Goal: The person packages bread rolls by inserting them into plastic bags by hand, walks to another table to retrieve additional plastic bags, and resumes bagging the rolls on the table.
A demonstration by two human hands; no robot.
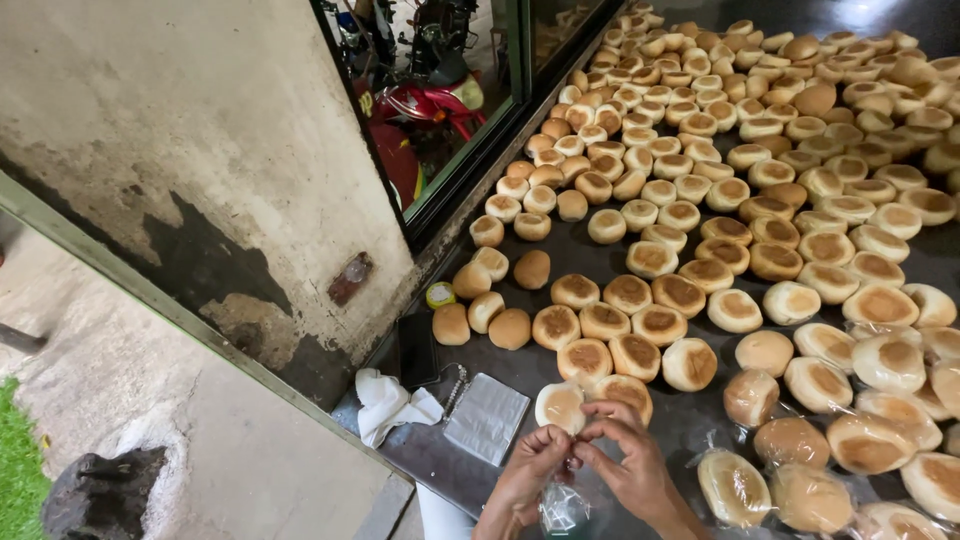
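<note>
Two hands meet at the lower edge of the head view: left hand (pixel 527 478) and right hand (pixel 628 462), fingers pinched together on a small clear plastic bag (pixel 563 508) hanging below them. Browned buns (pixel 660 322) cover the dark table (pixel 560 248); bagged buns (pixel 735 487) lie right.

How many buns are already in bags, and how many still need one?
Just a few are done: the bagged buns sit in clear plastic at the lower right. Right now the left hand and right hand pinch a clear bag together. Most are left: the bare buns cover the dark table.
</note>
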